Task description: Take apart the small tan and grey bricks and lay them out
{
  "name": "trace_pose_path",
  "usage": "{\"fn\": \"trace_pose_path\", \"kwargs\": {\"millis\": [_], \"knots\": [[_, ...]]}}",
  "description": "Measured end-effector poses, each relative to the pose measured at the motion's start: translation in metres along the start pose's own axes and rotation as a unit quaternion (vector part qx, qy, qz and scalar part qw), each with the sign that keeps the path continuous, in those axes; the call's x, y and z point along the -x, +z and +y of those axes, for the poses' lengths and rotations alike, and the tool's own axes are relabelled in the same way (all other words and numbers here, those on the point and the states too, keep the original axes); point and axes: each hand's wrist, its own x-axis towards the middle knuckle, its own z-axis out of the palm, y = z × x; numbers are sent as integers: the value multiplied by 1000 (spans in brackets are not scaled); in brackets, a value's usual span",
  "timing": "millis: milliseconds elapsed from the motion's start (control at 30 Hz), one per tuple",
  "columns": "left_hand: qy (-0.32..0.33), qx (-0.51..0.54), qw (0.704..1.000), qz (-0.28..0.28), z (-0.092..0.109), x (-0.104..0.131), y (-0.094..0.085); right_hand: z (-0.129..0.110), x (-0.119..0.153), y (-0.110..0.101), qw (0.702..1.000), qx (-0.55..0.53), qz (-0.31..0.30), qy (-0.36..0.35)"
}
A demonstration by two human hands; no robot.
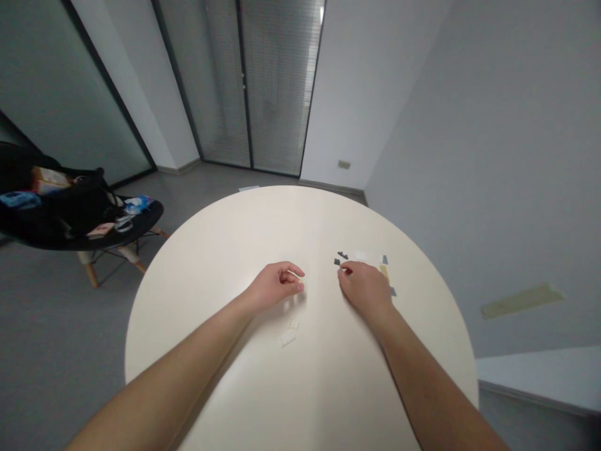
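Observation:
Above the middle of the round white table [300,216] is my left hand [277,285], its thumb and fingers curled close together. Something pale may sit at its fingertips, too small to make out. My right hand [365,285] rests on the table to the right, fingers bent down, with the fingertips mostly hidden. Just beyond it lie small dark pieces [342,255] and a white piece [361,256]. A yellow piece [384,271] and a grey piece [393,291] lie at its right side. Nearer me are clear or whitish pieces [288,338], below my left hand.
A black chair [141,219] stands at the left, with a black bag [82,200], a blue packet [138,204] and other items on it. Glass panels [277,81] and a grey wall [507,188] surround the table.

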Motion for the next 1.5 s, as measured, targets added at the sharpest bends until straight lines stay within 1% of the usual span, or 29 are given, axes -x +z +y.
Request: {"fn": "trace_pose_path", "kwargs": {"millis": [67,133,200,267,333,400,500,667,867,933,1000,1133,1233,1367,1500], "knots": [[-2,12,1000,-7,0,0,0,-4,4,-4,997,-53,42,-45],[-6,22,1000,-10,1,1,1,-11,9,-7,980,-134,61,-131],[-10,31,999,-12,3,2,2,-21,16,-10,950,-209,46,-226],[-11,41,999,-14,5,3,3,-32,22,-11,921,-257,19,-293],[-10,53,998,-21,6,4,4,-40,26,-9,903,-281,6,-325],[-14,60,998,-28,7,4,4,-45,27,-6,894,-296,9,-337],[-21,57,998,-35,7,5,4,-46,26,-3,894,-296,10,-337],[-22,40,999,-31,6,5,4,-44,26,0,905,-274,6,-326],[-13,38,999,-27,3,4,6,-45,26,2,919,-247,28,-305],[-5,32,999,-29,2,3,6,-42,24,2,932,-221,34,-284],[2,17,999,-35,0,3,5,-37,20,2,951,-181,38,-246],[17,-87,996,-32,0,5,4,-19,11,4,983,-88,21,-163],[28,-148,988,-38,3,8,5,-7,4,7,991,-46,11,-128],[25,-169,984,-51,8,10,5,2,0,12,994,-22,3,-106],[16,-182,982,-52,11,11,4,4,-1,15,996,-15,-1,-88]]}}
